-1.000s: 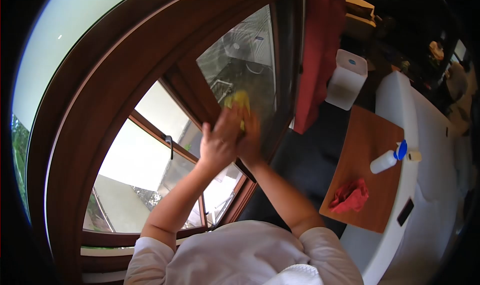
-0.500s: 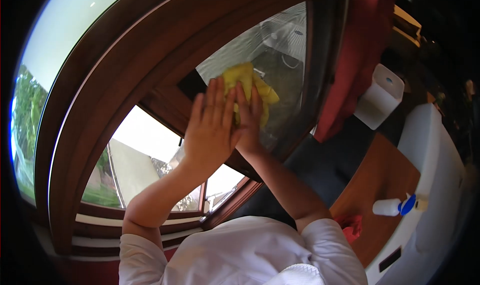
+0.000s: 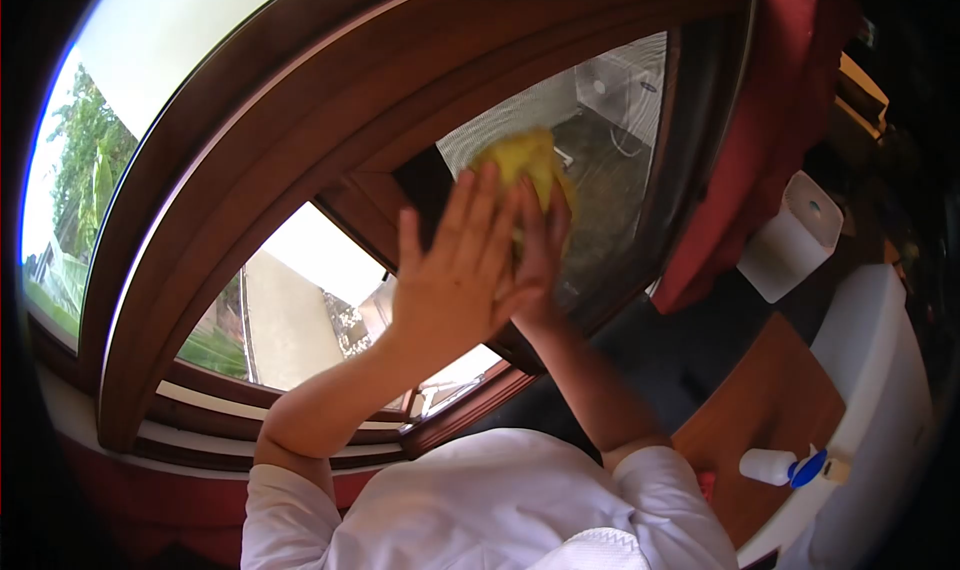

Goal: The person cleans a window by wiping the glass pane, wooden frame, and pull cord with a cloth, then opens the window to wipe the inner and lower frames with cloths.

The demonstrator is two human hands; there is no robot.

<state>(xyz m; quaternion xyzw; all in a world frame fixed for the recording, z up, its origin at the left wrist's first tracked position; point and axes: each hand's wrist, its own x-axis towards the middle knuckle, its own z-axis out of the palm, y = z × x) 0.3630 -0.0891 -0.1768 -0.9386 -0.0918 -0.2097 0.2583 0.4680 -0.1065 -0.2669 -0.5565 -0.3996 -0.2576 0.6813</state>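
Observation:
A yellow cloth [image 3: 527, 160], bunched and slightly blurred, lies against the window pane [image 3: 610, 170] under the fingers of my right hand [image 3: 540, 250]. That hand presses the cloth to the glass, its palm hidden behind my left hand. My left hand [image 3: 448, 288] is raised flat with the fingers spread, beside the right one. Its fingertips overlap the cloth's lower left edge; whether they touch the cloth or the wooden window frame [image 3: 365, 210], I cannot tell.
A red curtain [image 3: 735, 150] hangs right of the pane. Beyond it are a white box-shaped object [image 3: 790, 240], a brown wooden surface [image 3: 765, 410] and a white bottle with a blue part [image 3: 770, 466]. Another window opening [image 3: 290, 300] lies lower left.
The view has shifted, so the window and hands sit further right and slightly lower. My left little finger is spread further out. My right hand stays on the yellow cloth.

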